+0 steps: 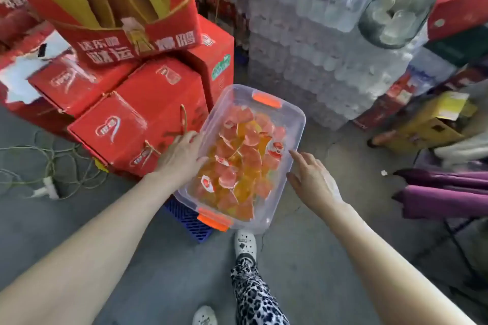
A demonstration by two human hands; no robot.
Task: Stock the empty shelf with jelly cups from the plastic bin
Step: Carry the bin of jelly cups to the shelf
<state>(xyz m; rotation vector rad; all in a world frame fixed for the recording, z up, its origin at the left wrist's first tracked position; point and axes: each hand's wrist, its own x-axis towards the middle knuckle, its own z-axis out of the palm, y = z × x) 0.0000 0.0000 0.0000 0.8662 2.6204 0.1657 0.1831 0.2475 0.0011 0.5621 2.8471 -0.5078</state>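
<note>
A clear plastic bin [290, 119] with orange latches sits on a blue crate [190, 221] on the floor. It holds several red and orange jelly cups [243, 155]. My left hand [182, 155] lies against the bin's left wall, fingers fairly straight, thumb near the rim. Beside the bin's right wall my right hand [314, 179] hovers with fingers spread and holds nothing. No shelf is in view.
Red gift boxes [137, 119] are stacked at the left, close to the bin. Shrink-wrapped water bottle packs [330, 60] rise behind it. A power strip and cables [47, 187] lie on the left floor. Purple fabric [443, 192] is at the right. My feet stand below the bin.
</note>
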